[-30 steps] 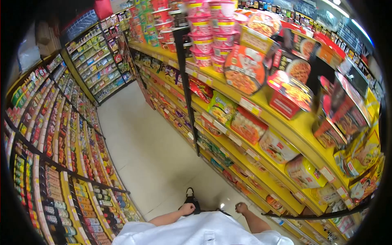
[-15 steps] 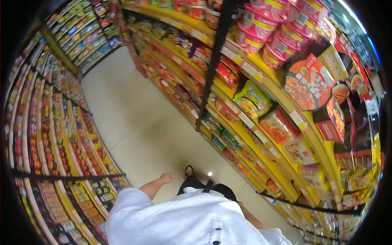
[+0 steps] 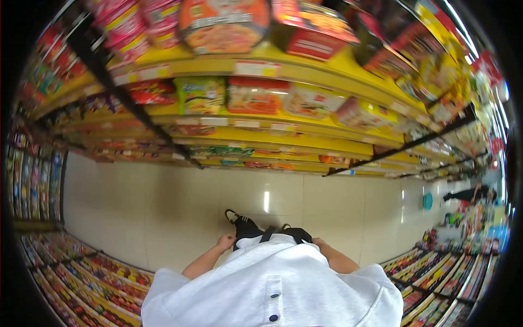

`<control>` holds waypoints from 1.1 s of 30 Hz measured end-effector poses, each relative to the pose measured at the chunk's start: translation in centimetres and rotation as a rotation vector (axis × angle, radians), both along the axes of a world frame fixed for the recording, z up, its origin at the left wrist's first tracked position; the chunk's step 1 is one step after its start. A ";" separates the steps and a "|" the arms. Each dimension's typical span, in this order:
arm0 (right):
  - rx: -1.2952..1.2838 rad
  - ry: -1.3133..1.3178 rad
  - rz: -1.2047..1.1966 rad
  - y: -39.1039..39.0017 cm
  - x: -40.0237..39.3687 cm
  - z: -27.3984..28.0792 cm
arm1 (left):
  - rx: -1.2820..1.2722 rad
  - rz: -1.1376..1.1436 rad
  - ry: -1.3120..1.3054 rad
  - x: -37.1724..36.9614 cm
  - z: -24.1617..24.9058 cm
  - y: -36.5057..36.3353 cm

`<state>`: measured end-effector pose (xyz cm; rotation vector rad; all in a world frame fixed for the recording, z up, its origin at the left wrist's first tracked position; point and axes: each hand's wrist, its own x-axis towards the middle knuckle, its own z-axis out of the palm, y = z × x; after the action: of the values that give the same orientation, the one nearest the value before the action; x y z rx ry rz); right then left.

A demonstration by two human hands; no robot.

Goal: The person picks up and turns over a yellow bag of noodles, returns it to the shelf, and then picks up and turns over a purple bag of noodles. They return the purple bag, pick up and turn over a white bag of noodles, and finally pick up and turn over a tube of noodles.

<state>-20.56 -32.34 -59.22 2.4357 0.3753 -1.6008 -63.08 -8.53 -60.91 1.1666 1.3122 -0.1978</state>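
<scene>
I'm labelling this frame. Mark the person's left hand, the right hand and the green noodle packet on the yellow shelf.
left hand [image 3: 225, 241], head view, on the back of the loosely curled hand.
right hand [image 3: 318, 241], head view, on the visible knuckles beside the shirt.
green noodle packet [image 3: 199, 95], head view, on the middle of its front face.

Across the top of your frame runs a yellow shelf unit [image 3: 283, 68] with several tiers. On its top tier sit a bowl [image 3: 223, 22] of noodles and a red box [image 3: 313, 30]. One tier down you see a green pack [image 3: 200, 94], a red pack [image 3: 256, 95] and a pale pack [image 3: 310, 101] side by side. A black post [image 3: 125, 98] slants across the shelves at upper left. Below lies a pale tiled floor [image 3: 163, 207]. More shelves [image 3: 81, 272] fill your lower left. At the far right stands a teal bin [image 3: 427, 201].
</scene>
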 end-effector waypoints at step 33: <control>0.391 -0.232 -0.383 -27.7 20.7 2.1 | 0.453 -0.950 -0.456 59.6 5.4 -9.7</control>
<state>0.17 -60.03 -57.12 3.1117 0.2039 -1.4577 -3.47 -18.23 -55.52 2.0268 0.3245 -0.3009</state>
